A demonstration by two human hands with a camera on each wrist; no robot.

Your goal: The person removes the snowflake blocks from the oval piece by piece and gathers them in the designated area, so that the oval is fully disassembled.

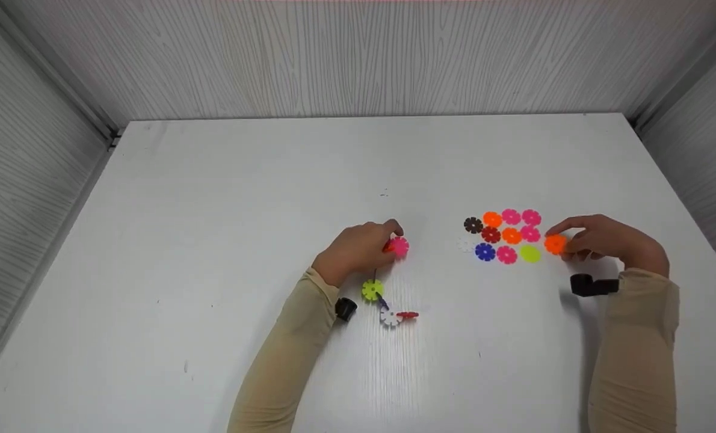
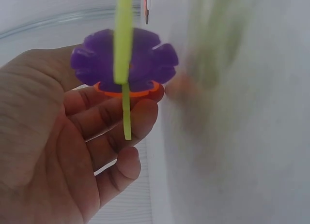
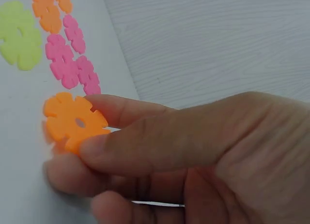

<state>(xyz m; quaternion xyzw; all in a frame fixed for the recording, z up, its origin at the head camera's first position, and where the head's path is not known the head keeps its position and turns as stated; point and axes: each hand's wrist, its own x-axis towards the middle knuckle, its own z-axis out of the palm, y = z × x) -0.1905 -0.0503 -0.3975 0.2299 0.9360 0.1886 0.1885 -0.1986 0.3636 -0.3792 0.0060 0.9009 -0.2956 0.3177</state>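
Observation:
My left hand (image 1: 358,249) holds a chain of interlocked, notched plastic discs by its upper end. A pink disc (image 1: 401,246) shows at the fingertips. Below the hand hang a yellow-green disc (image 1: 371,290), a white disc (image 1: 389,318) and a red disc (image 1: 407,315) seen edge-on. In the left wrist view a purple disc (image 2: 150,59) and an orange disc (image 2: 133,93) lie close by the curled fingers. Between thumb and fingers, my right hand (image 1: 611,242) pinches a loose orange disc (image 3: 65,115) with slots round its rim, just right of the other loose discs.
Several loose discs lie grouped on the white table (image 1: 262,192): among them a blue disc (image 1: 485,251), a black disc (image 1: 473,225), a dark red disc (image 1: 491,234) and a yellow-green one. Wood-grain panels (image 1: 358,60) stand behind the table and at both sides.

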